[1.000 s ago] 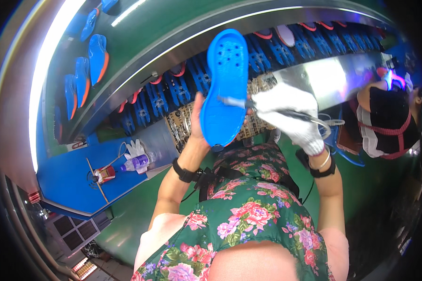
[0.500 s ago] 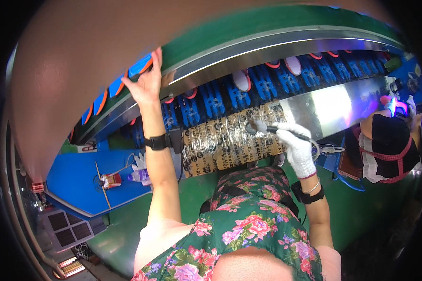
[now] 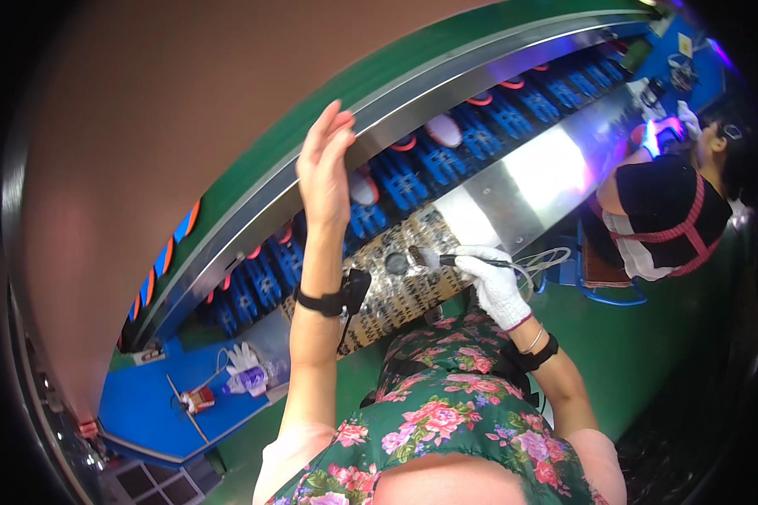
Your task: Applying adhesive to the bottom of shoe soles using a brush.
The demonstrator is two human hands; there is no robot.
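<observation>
My bare left hand [image 3: 324, 168] is raised with flat fingers, holding nothing, just below the steel rail [image 3: 446, 101] of the green conveyor. It wears a black wrist strap. My right hand [image 3: 497, 284], in a white glove, grips a thin brush [image 3: 446, 260]. The brush's bristled tip rests over the foil-covered work surface [image 3: 396, 303], next to a dark round spot. Behind my hands, blue racks [image 3: 404, 181] carry shoe soles with white and orange edges [image 3: 443, 129].
A co-worker in a black top and white gloves [image 3: 661, 210] works at the right end of the line. A blue side table [image 3: 156, 396] at lower left holds a white glove [image 3: 244, 360] and small tools. Green floor lies on the right.
One second ago my left hand held a blue shoe sole up. It then reached to the upper rack on the left. Now it is empty and back nearer the middle. The view has tilted.
</observation>
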